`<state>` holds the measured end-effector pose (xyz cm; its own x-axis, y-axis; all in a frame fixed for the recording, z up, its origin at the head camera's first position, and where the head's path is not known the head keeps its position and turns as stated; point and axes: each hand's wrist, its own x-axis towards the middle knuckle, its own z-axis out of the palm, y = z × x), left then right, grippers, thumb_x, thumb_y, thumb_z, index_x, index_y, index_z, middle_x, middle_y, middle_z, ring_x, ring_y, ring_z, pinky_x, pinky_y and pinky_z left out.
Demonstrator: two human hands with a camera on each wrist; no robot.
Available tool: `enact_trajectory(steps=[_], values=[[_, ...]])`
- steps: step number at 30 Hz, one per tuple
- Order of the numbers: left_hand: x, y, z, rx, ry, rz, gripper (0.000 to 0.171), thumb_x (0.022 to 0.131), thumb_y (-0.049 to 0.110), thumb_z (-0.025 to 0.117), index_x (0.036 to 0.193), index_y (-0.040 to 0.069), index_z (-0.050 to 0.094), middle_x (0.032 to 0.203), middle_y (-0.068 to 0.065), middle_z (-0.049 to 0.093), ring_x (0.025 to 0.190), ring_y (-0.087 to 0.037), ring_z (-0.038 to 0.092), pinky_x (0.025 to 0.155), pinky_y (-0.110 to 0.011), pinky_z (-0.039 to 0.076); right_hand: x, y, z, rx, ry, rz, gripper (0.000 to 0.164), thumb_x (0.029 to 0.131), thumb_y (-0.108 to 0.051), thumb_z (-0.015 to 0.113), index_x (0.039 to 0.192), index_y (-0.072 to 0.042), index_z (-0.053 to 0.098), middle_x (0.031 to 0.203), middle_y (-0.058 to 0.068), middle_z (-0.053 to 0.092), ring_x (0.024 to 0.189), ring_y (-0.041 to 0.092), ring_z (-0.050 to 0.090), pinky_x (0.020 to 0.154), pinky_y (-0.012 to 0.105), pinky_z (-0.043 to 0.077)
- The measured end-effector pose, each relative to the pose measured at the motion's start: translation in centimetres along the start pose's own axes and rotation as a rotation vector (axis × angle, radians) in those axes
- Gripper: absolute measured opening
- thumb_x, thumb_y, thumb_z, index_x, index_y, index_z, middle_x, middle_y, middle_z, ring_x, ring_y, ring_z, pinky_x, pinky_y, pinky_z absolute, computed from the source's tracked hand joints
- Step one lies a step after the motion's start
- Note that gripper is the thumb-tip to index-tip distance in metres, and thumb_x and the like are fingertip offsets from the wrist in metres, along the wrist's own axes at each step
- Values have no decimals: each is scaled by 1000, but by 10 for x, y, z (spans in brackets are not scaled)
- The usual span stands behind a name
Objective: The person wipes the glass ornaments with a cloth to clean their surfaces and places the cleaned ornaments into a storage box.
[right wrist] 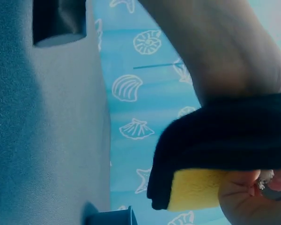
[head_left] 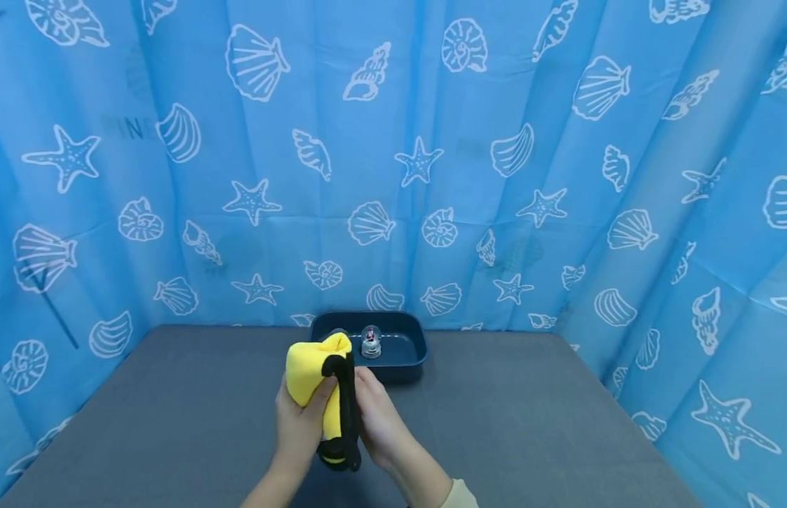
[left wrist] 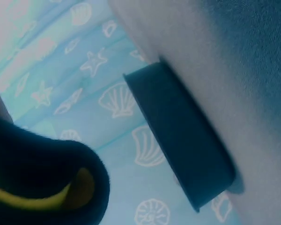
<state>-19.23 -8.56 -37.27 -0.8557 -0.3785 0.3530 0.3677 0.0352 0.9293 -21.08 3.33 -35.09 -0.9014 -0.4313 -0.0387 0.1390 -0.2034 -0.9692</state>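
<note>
Both hands are together over the middle of the table, around a plush yellow cloth with a black border. My left hand grips the folded cloth from the left, its thumb pressed over the black edge. My right hand is at the cloth's right side. In the right wrist view, its curled fingers pinch a small shiny globe, mostly hidden by hand and cloth. Behind the hands, a small snow globe with a silver base stands in a dark blue tray.
Next to the standing globe, another rounded thing shows partly behind the cloth. A dark container sits on the table at the near side in the right wrist view. A blue shell-print curtain borders the grey table.
</note>
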Motion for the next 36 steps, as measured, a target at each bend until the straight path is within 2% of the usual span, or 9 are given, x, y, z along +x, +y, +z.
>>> enact_trajectory(steps=[3, 5, 13, 18, 21, 25, 29, 32, 36], values=[[2, -1, 2, -47, 96, -48, 29, 97, 12, 61, 117, -4, 48, 90, -1, 57, 77, -8, 59, 69, -20, 51, -1, 2, 0, -8, 14, 13, 31, 105, -36, 40, 111, -7, 49, 88, 2, 53, 76, 12, 54, 68, 24, 46], [5, -2, 1, -77, 119, -96, 29, 99, 18, 58, 116, -2, 48, 89, -1, 57, 75, -8, 59, 68, -19, 51, -1, 4, 0, -2, 20, 24, 33, 105, -37, 39, 111, -6, 50, 86, 1, 55, 75, 12, 54, 69, 24, 46], [22, -6, -12, -226, 87, -351, 50, 96, 47, 53, 125, 8, 40, 100, -1, 54, 82, -8, 60, 72, -21, 53, 3, 9, -5, 116, 122, 116, 52, 106, -40, 32, 134, 1, 46, 110, 7, 62, 98, 20, 57, 78, 33, 48], [22, -7, -17, -257, 70, -398, 52, 96, 50, 50, 127, 10, 39, 101, 0, 54, 85, -7, 59, 75, -21, 53, 7, 6, -7, 209, 82, 143, 64, 103, -51, 32, 141, 1, 35, 122, 13, 57, 105, 24, 55, 85, 36, 46], [22, -5, -18, -254, 59, -392, 50, 97, 50, 50, 126, 10, 39, 100, 1, 53, 85, -7, 58, 75, -21, 52, 6, 4, -7, 254, 30, 137, 61, 102, -49, 39, 141, -2, 32, 123, 13, 53, 101, 22, 52, 82, 32, 43], [19, -2, -17, -212, 47, -358, 46, 98, 47, 50, 123, 9, 41, 97, 1, 53, 82, -8, 58, 73, -22, 51, 5, 2, -6, 293, 51, 110, 48, 101, -39, 47, 134, -5, 40, 114, 8, 54, 92, 18, 50, 79, 29, 42], [10, -1, -10, -173, 3, -255, 37, 101, 33, 52, 124, 5, 44, 98, 0, 56, 85, -10, 58, 76, -23, 50, 4, 2, -3, 199, 112, 64, 34, 102, -37, 49, 119, -7, 50, 96, 1, 56, 86, 15, 53, 79, 30, 45], [4, -4, -1, -168, -42, -168, 35, 100, 18, 57, 128, 3, 44, 103, -1, 58, 91, -11, 58, 82, -23, 49, 3, 3, -2, 107, 130, 44, 36, 103, -35, 48, 120, -4, 52, 94, 1, 59, 84, 12, 58, 77, 28, 50], [1, -9, 6, -172, -71, -87, 48, 92, 7, 66, 132, 2, 39, 112, -2, 56, 98, -12, 56, 88, -22, 46, 3, 5, -2, 53, 99, 25, 38, 104, -29, 46, 129, -1, 50, 102, 6, 61, 85, 13, 61, 74, 27, 52]])
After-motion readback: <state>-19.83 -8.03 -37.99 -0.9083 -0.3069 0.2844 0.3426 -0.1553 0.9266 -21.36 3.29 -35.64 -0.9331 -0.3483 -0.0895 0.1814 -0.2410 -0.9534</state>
